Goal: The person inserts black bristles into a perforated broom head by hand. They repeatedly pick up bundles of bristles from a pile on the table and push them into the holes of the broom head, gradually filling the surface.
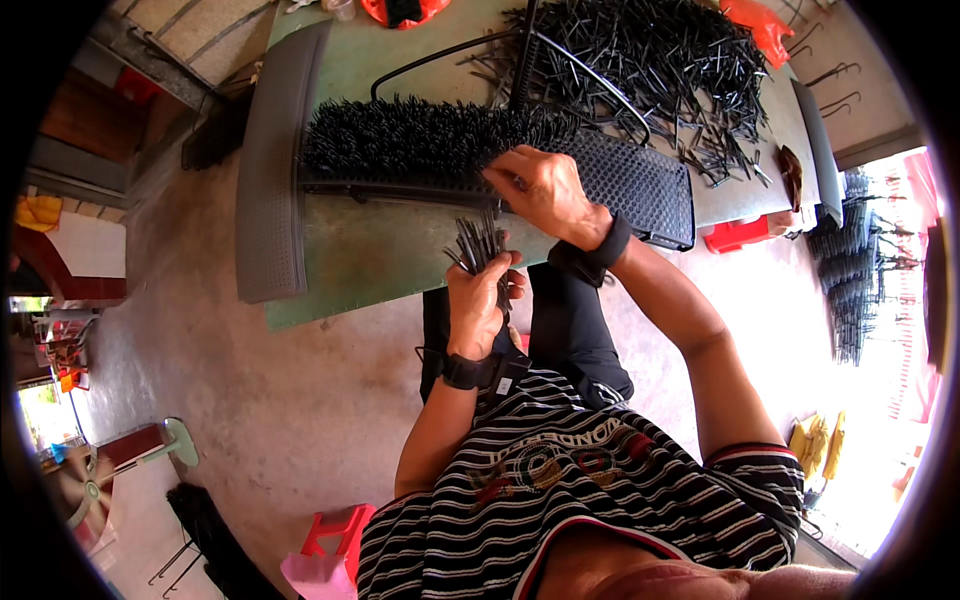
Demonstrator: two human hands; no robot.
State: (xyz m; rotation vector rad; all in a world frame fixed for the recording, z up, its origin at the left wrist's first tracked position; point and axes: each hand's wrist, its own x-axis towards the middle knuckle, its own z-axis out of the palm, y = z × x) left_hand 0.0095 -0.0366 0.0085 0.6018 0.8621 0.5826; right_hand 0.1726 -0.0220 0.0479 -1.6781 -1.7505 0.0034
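My left hand [478, 290] is closed round a bunch of thin black sticks [477, 243], held upright just in front of the table's near edge. Above and to the right of it, my right hand [550, 195] is pinched at the near side of a long black perforated rack [640, 190]. What its fingertips hold is hidden. The rack's left and middle part is densely filled with black sticks [420, 140] standing in its holes. Bare holes show on the rack's right part. A bent black metal bar [440, 55] rises over the rack.
A big heap of loose black sticks [660, 65] covers the far right of the green table [370, 235]. A grey perforated panel [275, 180] lines its left end. Red plastic stools [740, 234] stand nearby, one [335, 545] behind me. A fan [90, 488] is at lower left.
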